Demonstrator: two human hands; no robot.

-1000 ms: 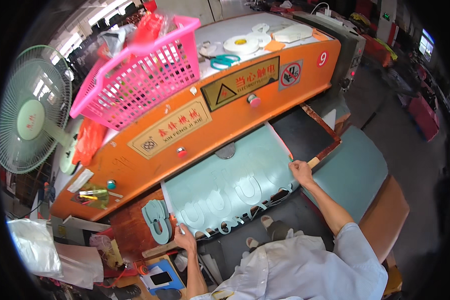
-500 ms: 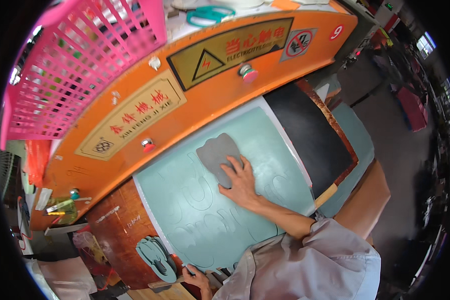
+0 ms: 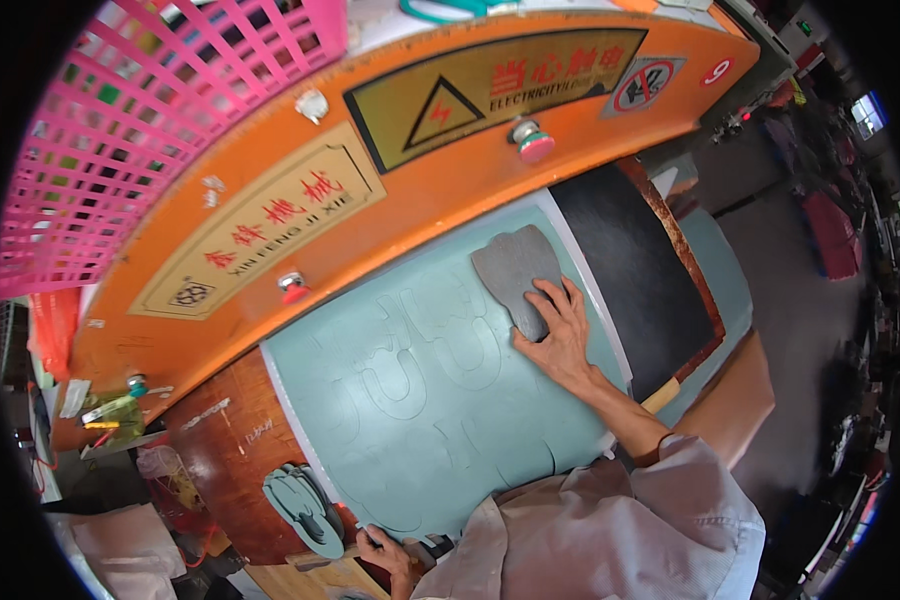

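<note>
A flat grey cutting die (image 3: 520, 268) with a lobed outline lies on the teal sheet (image 3: 420, 460), near its far right corner. My right hand (image 3: 562, 335) is closed on the die's near end, the thumb at its left edge and the fingers over its top. Several curved outlines are cut into the sheet to the left of the die. My left hand (image 3: 382, 552) is curled at the sheet's near edge; what its fingers hold, if anything, is hidden. Just left of it sits a stack of cut teal pieces (image 3: 305, 508) on the brown board (image 3: 220, 455).
An orange machine beam (image 3: 410, 225) with red push buttons spans the far side of the sheet. A pink plastic basket (image 3: 180, 130) stands on top at left. To the right lie a black panel (image 3: 635, 280) with a rusty edge and a brown sheet (image 3: 735, 400).
My right hand has moved the grey die rightward across the teal sheet. More cut outlines show where it was. My left hand stays by the near edge, and the view has shifted slightly.
</note>
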